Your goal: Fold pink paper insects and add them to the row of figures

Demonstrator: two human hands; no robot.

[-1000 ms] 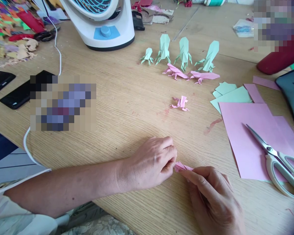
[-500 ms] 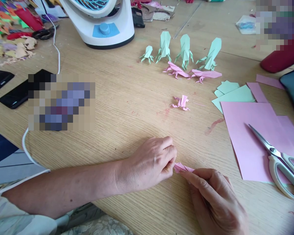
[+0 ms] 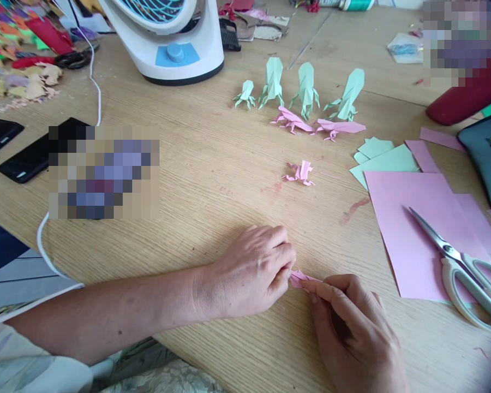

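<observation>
Between my two hands, low over the front of the table, is a small folded piece of pink paper (image 3: 298,278). My left hand (image 3: 262,270) is closed with its fingers curled round the paper's left end, which they hide. My right hand (image 3: 355,327) pinches the right end between thumb and index finger. Just beyond the hands a small pink origami frog (image 3: 300,172) stands on the table. Farther back are two pink origami figures with long bodies (image 3: 339,127) and a row of several pale green origami figures (image 3: 273,82).
Pink paper sheets (image 3: 409,234) lie at the right with scissors (image 3: 450,251) on top. Green paper pieces (image 3: 387,164) lie behind them. A white fan (image 3: 180,60) stands at the back. Black phone-like objects (image 3: 41,150) and a white cable (image 3: 99,93) are at the left.
My right hand has shifted slightly left, its fingertips farther along the folded pink paper. My left hand keeps its grip. The view has turned a little.
</observation>
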